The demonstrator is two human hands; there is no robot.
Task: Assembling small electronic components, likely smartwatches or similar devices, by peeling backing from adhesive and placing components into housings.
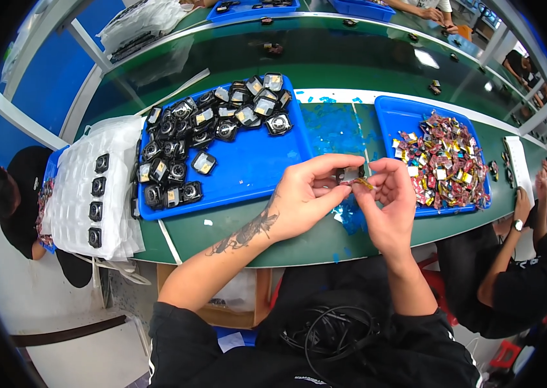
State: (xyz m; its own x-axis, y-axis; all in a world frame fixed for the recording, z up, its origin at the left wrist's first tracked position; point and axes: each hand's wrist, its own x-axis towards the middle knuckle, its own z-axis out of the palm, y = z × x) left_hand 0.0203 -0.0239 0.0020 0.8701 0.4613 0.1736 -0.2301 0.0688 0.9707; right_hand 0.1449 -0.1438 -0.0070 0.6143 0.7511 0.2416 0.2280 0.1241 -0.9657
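Note:
My left hand (302,200) is closed on a small black watch-like case (350,173), held above the table between the two trays. At the lower side of that case, my right hand (391,205) pinches a small part with a yellow strip (364,183) and some red on it. Fingers hide most of both pieces, so I cannot tell whether they are joined. Left of my hands, a blue tray (247,178) carries many similar black cases (203,163). To the right, another blue tray (386,123) is heaped with small red, silver and yellow wrapped parts (445,161).
White plastic trays (69,194) are stacked at the left, with several black cases on top. Beyond a white rail runs a dark green conveyor (331,58) with scattered parts. Co-workers sit at left (21,200) and right (525,278). A cardboard box (262,291) stands below the table edge.

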